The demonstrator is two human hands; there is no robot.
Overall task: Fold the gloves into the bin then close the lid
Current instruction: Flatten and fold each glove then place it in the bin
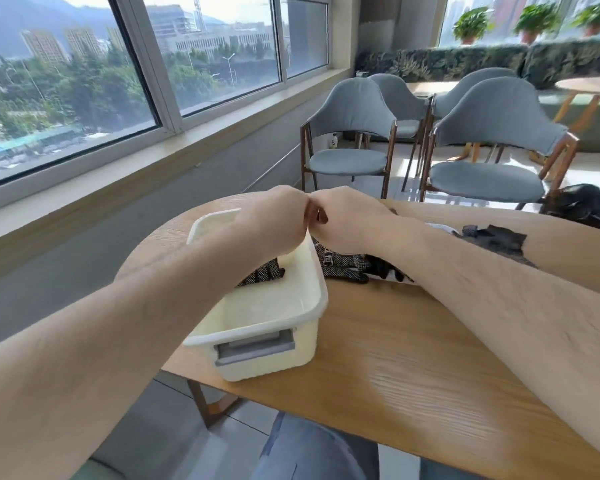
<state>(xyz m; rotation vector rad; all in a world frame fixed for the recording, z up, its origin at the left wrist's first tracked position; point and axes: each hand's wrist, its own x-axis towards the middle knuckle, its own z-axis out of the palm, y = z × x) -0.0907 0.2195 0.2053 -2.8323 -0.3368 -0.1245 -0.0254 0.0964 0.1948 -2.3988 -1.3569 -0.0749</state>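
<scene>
Evidently early: the bin [302,351] beneath the left hand [274,220] stands open and nearly empty. Patterned gloves [343,261] straddle its wall under both hands, partly inside and partly on the desk [413,358]. The right hand [350,220] meets the left knuckle to knuckle, and with the fingers hidden I cannot tell what either grips. Folding, stowing and closing the lid all seem left to do.

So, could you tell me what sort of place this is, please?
Probably an office lounge or café area: grey chairs, a wooden table, and wide windows overlooking city buildings.
</scene>
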